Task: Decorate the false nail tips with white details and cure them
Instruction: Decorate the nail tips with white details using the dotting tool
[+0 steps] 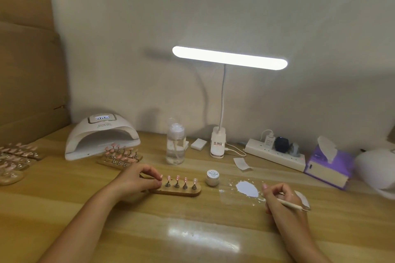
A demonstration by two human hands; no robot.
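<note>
On the leftmost nail tip (161,176), left hand (136,180) in pinch

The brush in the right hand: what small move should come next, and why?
Probably bring the brush to the white paint patch and load it. The right hand holds the brush beside that patch, while the left hand pinches the leftmost nail tip on the wooden holder, so that tip seems ready for painting.

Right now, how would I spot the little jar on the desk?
Find the lit lamp and come straight toward the person from its base. The jar sits between the nearest nail stand and the white smear. It is the only short round pot, with script lettering on its white lid.
</note>
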